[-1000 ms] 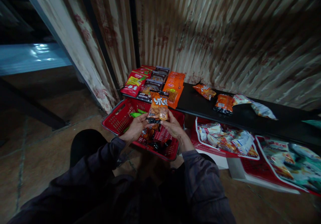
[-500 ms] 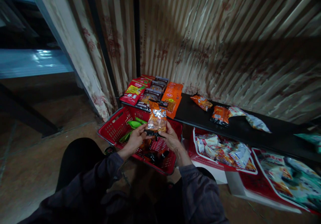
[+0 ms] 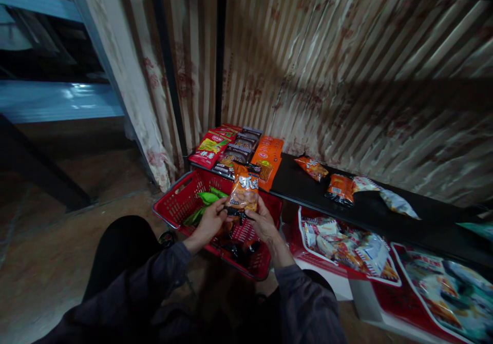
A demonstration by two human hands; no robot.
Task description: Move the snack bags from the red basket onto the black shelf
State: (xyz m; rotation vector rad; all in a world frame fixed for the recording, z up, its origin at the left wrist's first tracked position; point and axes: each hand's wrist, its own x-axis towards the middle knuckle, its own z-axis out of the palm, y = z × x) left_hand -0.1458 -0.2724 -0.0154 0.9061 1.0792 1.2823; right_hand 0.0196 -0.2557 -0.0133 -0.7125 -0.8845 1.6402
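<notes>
Both hands hold an orange snack bag (image 3: 244, 189) with white lettering and a clear lower part, upright above a red basket (image 3: 177, 196). My left hand (image 3: 211, 223) pinches its lower left corner. On the lower right side, my right hand (image 3: 265, 224) grips it with thumb in front. Inside the basket lie green packets (image 3: 208, 197) and some dark and orange packets (image 3: 246, 247), partly hidden by my hands. Just behind the bag, flat orange packs (image 3: 267, 155), dark brown packs (image 3: 239, 154) and red packs (image 3: 211, 148) lie in rows on the black shelf.
Two loose orange snack bags (image 3: 340, 189) and white packets (image 3: 398, 203) lie on the black shelf (image 3: 300, 192). Under its front edge stand a red bin of white packets (image 3: 344, 241) and another bin of green-white packets (image 3: 442, 287). A patterned curtain (image 3: 327, 67) hangs behind.
The view has tilted up a little, so everything sits slightly lower and to the right. Both hands still hold the orange snack bag over the basket, now leaning slightly.
</notes>
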